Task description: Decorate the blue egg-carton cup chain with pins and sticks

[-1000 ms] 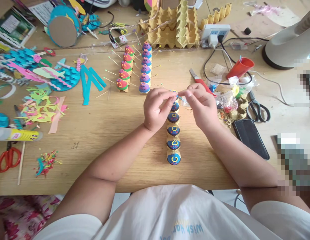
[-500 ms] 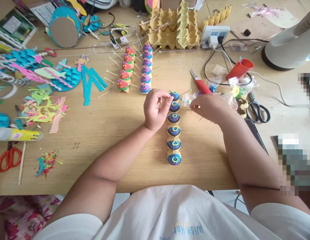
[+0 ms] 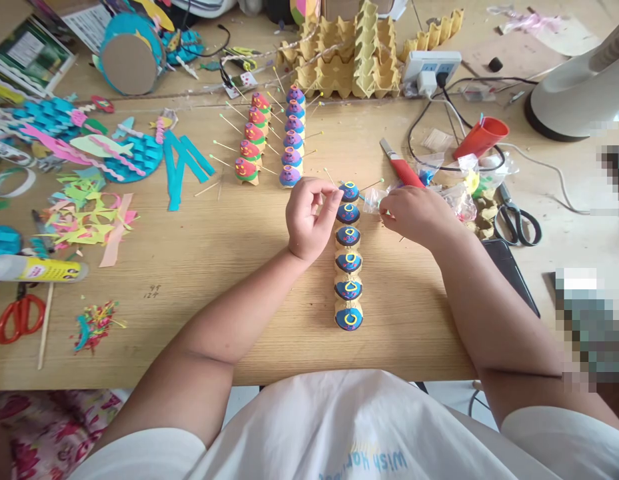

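Note:
A strip of egg-carton cups (image 3: 348, 261) runs toward me, its several domes painted blue with yellow rings and small red marks. Thin sticks with pale green tips stand out from both sides of its farthest cup (image 3: 348, 191). My left hand (image 3: 310, 220) is curled at that cup's left side, thumb and forefinger close together at its edge. Whatever is between them is too small to make out. To the right of the strip, my right hand (image 3: 414, 212) is pinched above small clear plastic bags (image 3: 373, 200). Its fingertips partly hide each other, and I cannot tell what they hold.
Red-green cups (image 3: 247, 169) and purple cups (image 3: 290, 175) stand behind on the left. A red-handled knife (image 3: 405, 172), black scissors (image 3: 517, 223) and a phone (image 3: 512, 273) lie on the right. Paper scraps (image 3: 84, 213) and red scissors (image 3: 20, 317) are at left.
My right hand has shifted slightly down and left, showing more of the phone. My left hand stays by the farthest blue cup.

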The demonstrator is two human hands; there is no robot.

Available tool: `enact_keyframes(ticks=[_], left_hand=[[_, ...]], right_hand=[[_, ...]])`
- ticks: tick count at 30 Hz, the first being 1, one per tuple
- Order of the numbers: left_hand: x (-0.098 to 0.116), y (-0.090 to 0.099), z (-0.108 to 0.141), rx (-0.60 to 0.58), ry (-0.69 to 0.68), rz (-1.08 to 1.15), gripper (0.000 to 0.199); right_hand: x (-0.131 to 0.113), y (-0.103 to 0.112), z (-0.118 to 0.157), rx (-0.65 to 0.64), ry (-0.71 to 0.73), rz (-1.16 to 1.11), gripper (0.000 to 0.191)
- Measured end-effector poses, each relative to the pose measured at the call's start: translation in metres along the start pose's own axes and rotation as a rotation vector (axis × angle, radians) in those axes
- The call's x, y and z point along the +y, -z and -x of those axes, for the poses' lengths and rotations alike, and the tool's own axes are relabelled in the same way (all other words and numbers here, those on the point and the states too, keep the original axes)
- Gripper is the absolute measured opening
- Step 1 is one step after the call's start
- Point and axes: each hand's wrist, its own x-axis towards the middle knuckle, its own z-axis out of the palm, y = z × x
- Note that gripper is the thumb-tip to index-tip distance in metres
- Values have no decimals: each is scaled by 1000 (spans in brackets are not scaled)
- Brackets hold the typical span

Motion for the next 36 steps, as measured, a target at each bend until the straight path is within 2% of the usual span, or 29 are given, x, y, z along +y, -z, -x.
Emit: enact_keyframes(ticks=[4,8,13,16,18,20,25,28,32,36], left_hand=[[0,-2,-3,57,38,-3,36],[-3,-2,-7,158,86,3,38],[-12,2,-9,209,183,-7,43],[-16,4,-7,147,237,-13,45],[-15,6,-5,63,266,-38,44],[-12,8,-3,-39,290,-120,44],[-1,12,-2,-231,268,-496,41],[2,11,-2,-310,264,-618,36],[2,9,0,-315,242,-644,34],[2,9,0,-306,252,-571,35]], right_hand=[[-32,23,2,21,3,-41,18],[-60,41,5,7,44,0,16],[-63,49,6,-64,-36,-44,10],[-54,51,4,-250,-79,-136,9],[-50,53,2,-436,-106,-224,11],[-50,53,1,-531,-142,-273,14],[-59,48,-1,-512,-164,-178,20],[-61,41,-3,-503,-156,-165,19],[-56,32,-3,-403,-115,-236,15],[-52,26,-4,-362,-106,-276,15]])
